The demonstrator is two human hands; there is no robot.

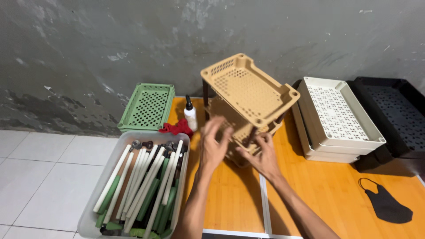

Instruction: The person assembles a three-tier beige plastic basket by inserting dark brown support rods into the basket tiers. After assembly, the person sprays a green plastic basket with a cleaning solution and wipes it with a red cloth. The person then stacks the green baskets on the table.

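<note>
Near the middle of the frame, on the orange wooden floor mat [336, 190], a tan plastic tiered rack [249, 95] is tilting toward the grey wall while both hands are working at its lower tier. The left hand [213, 142] is spreading its fingers wide against the near side of the lower tray, gripping nothing that I can see, and the right hand [262, 156] is cupping loosely under the same tier, fingers half open. As I judge it, the rack is leaning on uneven legs, so steadying the lower tray with one hand while the other is seating a dark post squarely into its corner socket would be the sound way, pressing straight down rather than at a slant. At lower left a clear bin [92, 211] is holding white and green tubes [146, 186]; behind it green trays [148, 106] are stacking, with a small white bottle [191, 114] and a red cloth [178, 128] beside. White trays [338, 117] and black trays [396, 115] are sitting at right, a black face mask [387, 206] below them. The rack's far legs and lowest tier are hiding behind the hands, so I cannot tell which posts are seated.
</note>
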